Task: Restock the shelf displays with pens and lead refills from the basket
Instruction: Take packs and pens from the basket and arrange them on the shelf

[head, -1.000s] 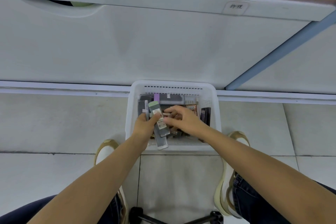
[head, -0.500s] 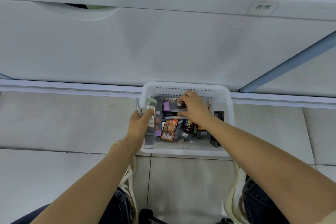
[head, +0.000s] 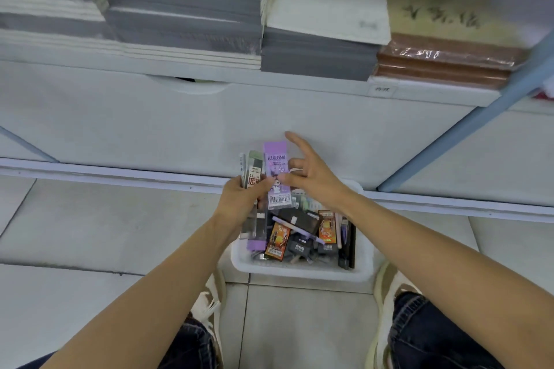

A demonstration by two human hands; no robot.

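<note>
Leftmost, the left hand (head: 239,198) is raised above the far left corner of the basket (head: 299,271). Its fingers and thumb are clamped round a fan of slim packs held upright. A grey-green lead refill pack (head: 254,168) marked 0.7 sits toward the left of the fan, and a purple pack (head: 277,177) printed KUROMI stands in front.

Just beside it, the right hand (head: 311,171) is spread wide with the index finger straight. It grips nothing. Its thumb tip lies at the purple pack's right edge, though I cannot tell whether it touches.

Below both hands the white basket rests on the tiled floor (head: 90,234), close to the foot of the shelf unit. Inside, an orange pack (head: 277,241) lies near the front left corner. Black boxes (head: 299,247) fill the middle, a 2nd orange pack (head: 326,232) lies further right, and dark pens (head: 346,246) line the right wall.

On the shelf above, grey paper stacks (head: 186,9) fill the left and middle. A brown wrapped stack (head: 443,63) sits at the right end.
</note>
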